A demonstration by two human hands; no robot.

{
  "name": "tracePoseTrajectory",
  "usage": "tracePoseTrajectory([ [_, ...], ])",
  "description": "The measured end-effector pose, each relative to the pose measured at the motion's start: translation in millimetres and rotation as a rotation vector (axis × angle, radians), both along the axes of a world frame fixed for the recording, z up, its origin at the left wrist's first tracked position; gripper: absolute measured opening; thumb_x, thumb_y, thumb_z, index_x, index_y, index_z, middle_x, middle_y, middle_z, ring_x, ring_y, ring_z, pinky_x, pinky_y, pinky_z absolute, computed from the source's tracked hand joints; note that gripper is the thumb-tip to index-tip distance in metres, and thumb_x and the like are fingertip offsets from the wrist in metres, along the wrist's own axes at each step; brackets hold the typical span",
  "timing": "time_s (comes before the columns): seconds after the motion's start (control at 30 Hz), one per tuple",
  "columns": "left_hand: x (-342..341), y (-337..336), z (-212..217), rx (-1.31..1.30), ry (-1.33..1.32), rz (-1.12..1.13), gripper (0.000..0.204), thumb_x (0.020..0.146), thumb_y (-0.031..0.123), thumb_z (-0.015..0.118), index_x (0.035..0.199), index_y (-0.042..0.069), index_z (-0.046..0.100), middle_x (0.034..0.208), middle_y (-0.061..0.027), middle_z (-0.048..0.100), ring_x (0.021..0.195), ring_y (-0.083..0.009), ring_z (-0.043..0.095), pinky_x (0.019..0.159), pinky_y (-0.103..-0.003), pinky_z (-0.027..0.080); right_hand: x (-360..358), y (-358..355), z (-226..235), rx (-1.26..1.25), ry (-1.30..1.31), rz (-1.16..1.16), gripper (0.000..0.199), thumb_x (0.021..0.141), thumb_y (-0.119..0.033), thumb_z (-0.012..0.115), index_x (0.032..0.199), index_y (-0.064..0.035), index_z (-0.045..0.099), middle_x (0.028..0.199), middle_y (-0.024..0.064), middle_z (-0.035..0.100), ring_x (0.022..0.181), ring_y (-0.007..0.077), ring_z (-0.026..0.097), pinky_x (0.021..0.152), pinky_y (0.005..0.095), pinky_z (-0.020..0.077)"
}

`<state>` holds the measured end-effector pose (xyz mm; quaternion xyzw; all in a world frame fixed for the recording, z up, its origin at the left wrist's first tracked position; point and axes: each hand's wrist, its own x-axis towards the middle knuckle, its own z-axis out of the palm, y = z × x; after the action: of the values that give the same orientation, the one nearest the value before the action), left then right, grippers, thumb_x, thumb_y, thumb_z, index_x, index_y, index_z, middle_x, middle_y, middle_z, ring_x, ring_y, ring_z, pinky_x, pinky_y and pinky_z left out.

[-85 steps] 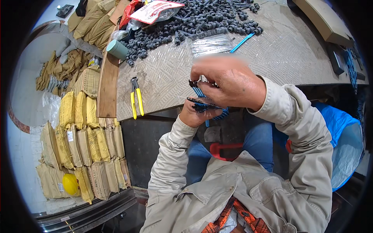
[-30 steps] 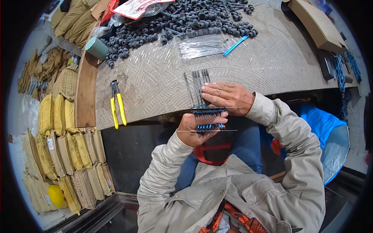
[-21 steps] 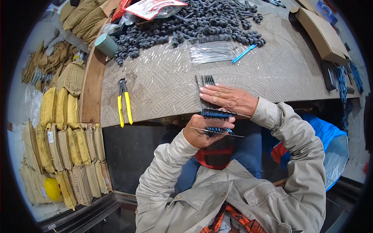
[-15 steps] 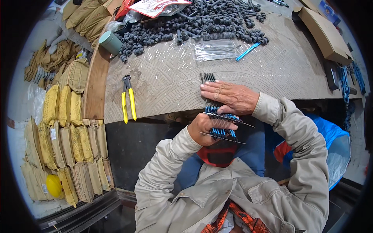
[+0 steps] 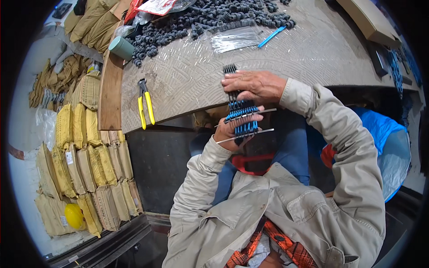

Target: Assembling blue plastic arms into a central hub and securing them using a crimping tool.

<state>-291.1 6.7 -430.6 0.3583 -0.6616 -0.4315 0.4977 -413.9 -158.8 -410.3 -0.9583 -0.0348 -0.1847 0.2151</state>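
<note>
The left hand (image 5: 229, 130) was closed round a row of blue-and-black rods (image 5: 246, 128), which reached over the near edge of the desk (image 5: 313, 58), two metal pins (image 5: 270, 110) crossing it. The right hand (image 5: 260, 85) lay over the upper rods, fingers straight; whether it pinched them we could not tell. A rod that had stood apart now sat beside the others; we judged the row more even. Yellow-handled pliers (image 5: 149, 107) lay near the desk's near-left corner.
</note>
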Motion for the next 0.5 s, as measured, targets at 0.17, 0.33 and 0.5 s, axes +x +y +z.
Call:
tracePoseTrajectory([
  [0.17,9.2,3.9,29.5,-0.037,-0.243,-0.016,0.059,0.067,0.007,0.072,0.121,0.003,0.049,0.121,-0.0138,0.053,0.106,-0.0262,0.053,0.092,-0.031,0.04,4.1,-5.3,-1.0,0.007,-0.014,0.001,0.035,0.089,-0.031,0.047,0.115,-0.0078,0.053,0.127,0.0069,0.049,0.123,0.0262,0.039,0.103,0.0364,0.0315],
  [0.33,22.5,14.9,52.6,0.162,-0.29,-0.067,0.071,0.061,0.014,0.077,0.125,0.009,0.048,0.12,-0.0086,0.055,0.104,-0.0206,0.055,0.09,-0.027,0.042,2.5,-0.2,0.5,0.021,-0.021,0.043,0.033,0.09,-0.03,0.047,0.113,-0.0074,0.054,0.126,0.0068,0.05,0.122,0.027,0.04,0.102,0.0366,0.0335],
  [0.5,36.3,20.3,61.7,0.154,-0.399,-0.067,0.08,0.055,0.019,0.081,0.126,0.01,0.048,0.121,-0.009,0.054,0.105,-0.0199,0.054,0.091,-0.028,0.042,1.0,1.6,2.8,0.025,-0.04,-0.003,0.034,0.091,-0.033,0.044,0.107,-0.0064,0.055,0.123,0.0045,0.052,0.119,0.0255,0.044,0.1,0.037,0.0359],
])
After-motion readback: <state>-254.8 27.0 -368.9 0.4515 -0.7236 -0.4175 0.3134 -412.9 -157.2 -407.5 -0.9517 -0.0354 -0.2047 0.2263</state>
